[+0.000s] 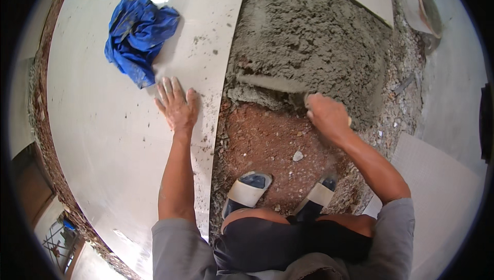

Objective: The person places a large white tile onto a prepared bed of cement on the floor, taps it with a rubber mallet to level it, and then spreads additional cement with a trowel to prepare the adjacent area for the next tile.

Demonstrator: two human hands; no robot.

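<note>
Along the near edge of the grey mortar, between the large pale slab on the left and the rubble strip on the right, lies the blade of a trowel. Its blade points left, roughly level with the mortar's edge, while the right hand is closed around the handle at its right end, fingers curled in a full fist; that grip presumably gives firm control of the long blade. The left hand is spread, palm down on the slab with the fingers pointing far, probably as a prop for a body leaning forward. Just beyond its fingertips sits a crumpled blue cloth, perhaps put there to be within reach; it could equally be a sack, and whether its folds enclose anything cannot be told. Nearer than the mortar is bare reddish soil, where two pale-strapped sandals stand apart, likely so that the feet keep off the wet mix. At the far right a pale bucket leans with its mouth turned partly right; its inside looks grey and dirty, but how much it contains is unclear.
</note>
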